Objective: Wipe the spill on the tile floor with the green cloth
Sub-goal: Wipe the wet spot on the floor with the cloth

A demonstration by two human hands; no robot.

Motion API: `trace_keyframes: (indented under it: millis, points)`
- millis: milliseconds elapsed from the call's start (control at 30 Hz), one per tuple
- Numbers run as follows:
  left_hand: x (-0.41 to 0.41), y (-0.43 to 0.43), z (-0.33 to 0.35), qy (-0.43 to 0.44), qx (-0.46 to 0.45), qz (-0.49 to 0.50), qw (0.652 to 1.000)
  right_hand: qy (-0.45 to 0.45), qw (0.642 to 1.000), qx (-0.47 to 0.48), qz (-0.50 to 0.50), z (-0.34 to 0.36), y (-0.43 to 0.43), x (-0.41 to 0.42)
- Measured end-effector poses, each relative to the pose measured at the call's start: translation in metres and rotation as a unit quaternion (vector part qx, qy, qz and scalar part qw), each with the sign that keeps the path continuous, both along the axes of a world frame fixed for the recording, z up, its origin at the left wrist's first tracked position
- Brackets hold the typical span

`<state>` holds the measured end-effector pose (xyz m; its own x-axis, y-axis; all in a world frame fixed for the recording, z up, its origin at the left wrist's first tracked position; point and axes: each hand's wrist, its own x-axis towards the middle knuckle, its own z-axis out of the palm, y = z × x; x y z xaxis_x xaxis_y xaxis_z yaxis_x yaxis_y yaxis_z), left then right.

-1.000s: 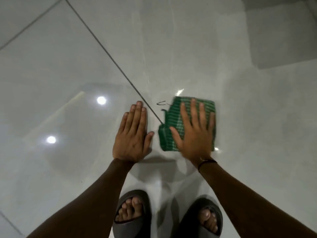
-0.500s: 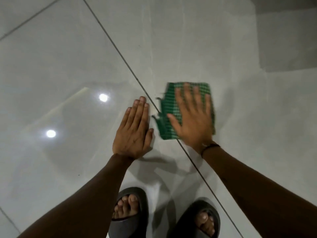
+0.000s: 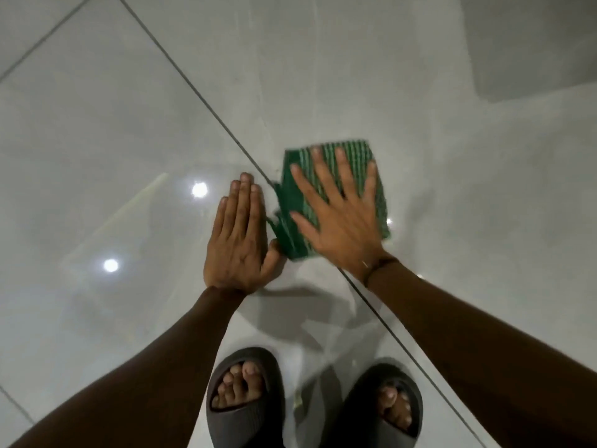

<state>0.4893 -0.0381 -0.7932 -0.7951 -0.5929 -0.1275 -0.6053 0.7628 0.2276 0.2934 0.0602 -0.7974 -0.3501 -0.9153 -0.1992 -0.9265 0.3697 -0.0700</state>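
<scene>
The right hand lies flat with fingers spread on the green cloth, pressing it to the tile floor just right of frame centre, its grip open, not closed around the cloth. The left hand rests flat and open on the floor, its thumb touching the cloth's lower left corner, above two dark slippers at the bottom.

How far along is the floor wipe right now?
Mid-wipe. The right hand presses flat on the green cloth, blurred with motion beside the grout line; the left hand braces on the tile. No liquid shows around the cloth; anything beneath it is hidden, so remaining work is unclear.
</scene>
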Motion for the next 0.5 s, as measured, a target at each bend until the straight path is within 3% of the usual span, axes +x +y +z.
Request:
trace_keyframes:
  millis: [67,133,200,267,300,367,433,500]
  points:
    - [0.01,0.007,0.005,-0.006,0.0,-0.011,1.0,0.001,0.999,0.025,-0.037,0.005,0.067,-0.004]
    - [0.009,0.014,0.006,-0.016,0.006,-0.02,1.0,0.02,0.988,0.047,-0.147,0.013,0.102,-0.044]
    - [-0.007,0.008,0.003,-0.009,0.016,-0.019,1.0,0.044,0.953,0.026,-0.3,0.02,0.07,-0.101]
    - [-0.013,-0.008,-0.002,-0.005,0.012,-0.014,1.0,0.007,0.91,-0.035,-0.414,0.019,-0.009,-0.13]
    - [-0.007,-0.016,-0.004,-0.015,0.003,-0.008,1.0,-0.015,0.91,-0.047,-0.412,0.015,-0.049,-0.121]
    - [0.016,-0.018,-0.005,-0.046,-0.012,-0.001,0.999,-0.04,0.952,-0.042,-0.301,0.003,-0.093,-0.069]
    - [0.029,-0.012,-0.006,-0.047,-0.018,-0.01,0.999,-0.044,0.991,-0.037,-0.119,-0.003,-0.067,-0.01]
    - [0.024,-0.01,-0.006,-0.041,-0.015,-0.016,0.999,-0.042,0.998,-0.039,-0.018,-0.005,0.01,0.02]
